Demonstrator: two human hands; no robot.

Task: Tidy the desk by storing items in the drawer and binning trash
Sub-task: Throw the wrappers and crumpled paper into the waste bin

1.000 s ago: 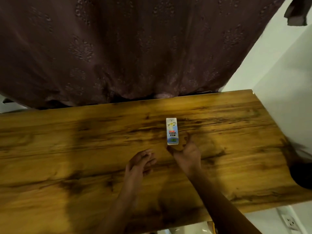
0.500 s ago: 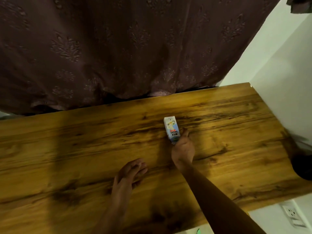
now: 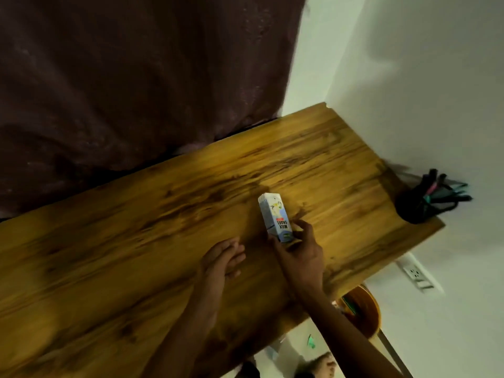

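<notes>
The right hand (image 3: 300, 252) is pinching the milkshake carton (image 3: 275, 221) by its near end on the desk (image 3: 136, 241), while the left hand (image 3: 222, 259), fingers loosely together, is resting just left of the carton.

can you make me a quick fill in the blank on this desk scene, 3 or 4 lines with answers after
1. The right hand grips a carton printed with the words MILK ____.
2. The left hand rests on the ____ desk, holding nothing.
3. The black pen holder stands at the desk's ____ end.
4. Behind the desk hangs a dark ____.

Answers: SHAKE; wooden; right; curtain
</notes>
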